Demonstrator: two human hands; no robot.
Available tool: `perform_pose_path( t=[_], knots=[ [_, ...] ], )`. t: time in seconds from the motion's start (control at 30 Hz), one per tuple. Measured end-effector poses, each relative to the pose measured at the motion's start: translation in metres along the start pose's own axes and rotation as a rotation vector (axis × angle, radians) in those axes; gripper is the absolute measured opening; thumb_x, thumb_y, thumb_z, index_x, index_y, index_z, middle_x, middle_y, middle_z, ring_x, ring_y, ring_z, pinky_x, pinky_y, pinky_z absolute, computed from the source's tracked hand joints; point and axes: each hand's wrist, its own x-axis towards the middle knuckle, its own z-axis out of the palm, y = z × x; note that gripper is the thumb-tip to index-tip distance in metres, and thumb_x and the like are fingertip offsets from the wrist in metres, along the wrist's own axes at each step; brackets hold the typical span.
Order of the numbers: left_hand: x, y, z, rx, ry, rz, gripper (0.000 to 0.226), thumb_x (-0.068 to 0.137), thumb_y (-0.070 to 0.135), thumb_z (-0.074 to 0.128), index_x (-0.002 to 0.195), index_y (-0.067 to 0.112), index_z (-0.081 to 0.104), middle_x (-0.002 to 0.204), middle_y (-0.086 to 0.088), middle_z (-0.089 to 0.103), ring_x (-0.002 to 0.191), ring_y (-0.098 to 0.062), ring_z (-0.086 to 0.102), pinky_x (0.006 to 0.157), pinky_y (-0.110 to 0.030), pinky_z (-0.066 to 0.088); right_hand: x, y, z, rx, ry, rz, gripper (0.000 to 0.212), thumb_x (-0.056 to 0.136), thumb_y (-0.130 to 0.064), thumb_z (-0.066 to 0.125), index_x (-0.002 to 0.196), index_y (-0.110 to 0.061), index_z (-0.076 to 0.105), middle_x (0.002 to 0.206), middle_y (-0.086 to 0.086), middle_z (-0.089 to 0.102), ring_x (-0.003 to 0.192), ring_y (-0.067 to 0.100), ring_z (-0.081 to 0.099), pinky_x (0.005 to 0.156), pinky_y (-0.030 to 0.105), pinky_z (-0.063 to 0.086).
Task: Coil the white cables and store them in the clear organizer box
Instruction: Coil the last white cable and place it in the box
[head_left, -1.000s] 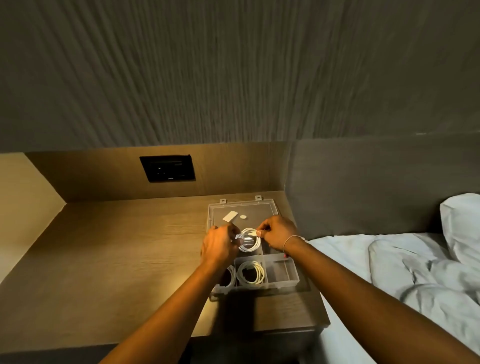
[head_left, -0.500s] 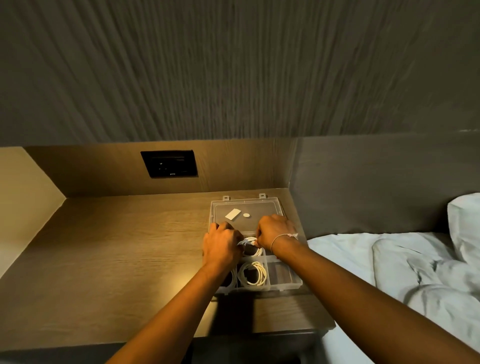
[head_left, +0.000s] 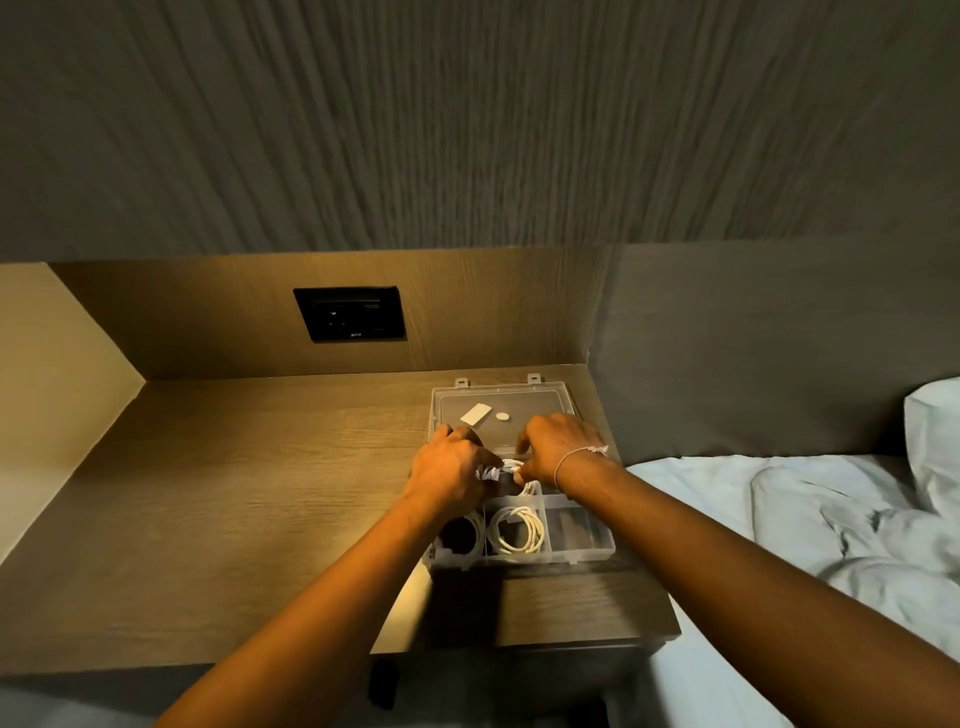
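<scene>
The clear organizer box (head_left: 587, 552) lies on the wooden bedside shelf with its lid (head_left: 540, 402) folded back flat. My left hand (head_left: 447, 467) and my right hand (head_left: 558, 447) meet over the box's back middle compartment, both pinching a coiled white cable (head_left: 511, 467) that sits low in it. Most of that coil is hidden by my fingers. A second coiled white cable (head_left: 517, 530) rests in the front middle compartment. A third coil (head_left: 475, 532) shows partly in the front left compartment, under my left wrist. The front right compartment holds nothing.
A black wall socket panel (head_left: 349, 313) is set in the shelf's back panel. The wooden shelf (head_left: 234, 493) stretches left of the box. A bed with white sheets (head_left: 779, 519) and a pillow (head_left: 935, 441) lies to the right.
Both hands have lowered the coiled cable from above the box down into the back middle compartment, moving closer together over it.
</scene>
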Motion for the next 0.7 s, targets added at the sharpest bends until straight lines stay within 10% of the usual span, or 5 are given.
perform_pose_path(
  t=[0.47,0.7],
  knots=[
    [0.009,0.011,-0.002,0.129,-0.07,-0.047,0.041,0.077,0.053,0.07,0.113,0.033,0.068,0.126,-0.005,0.054,0.113,-0.025,0.044,0.085,-0.039,0.05,-0.009,0.005,0.014,0.126,-0.053,0.003,0.03,0.08,-0.035,0.078,0.108,-0.025,0.073,0.106,0.003,0.072,0.098,0.024,0.065,0.082,0.035,0.053],
    [0.003,-0.016,-0.008,-0.387,0.262,-0.371,0.039,0.089,0.034,0.064,0.127,0.026,0.058,0.122,-0.004,0.056,0.111,-0.022,0.054,0.09,-0.04,0.053,-0.001,0.04,0.007,0.538,0.073,0.105,0.025,0.088,-0.034,0.069,0.113,-0.029,0.07,0.109,-0.002,0.072,0.092,0.019,0.066,0.07,0.027,0.053]
  ],
)
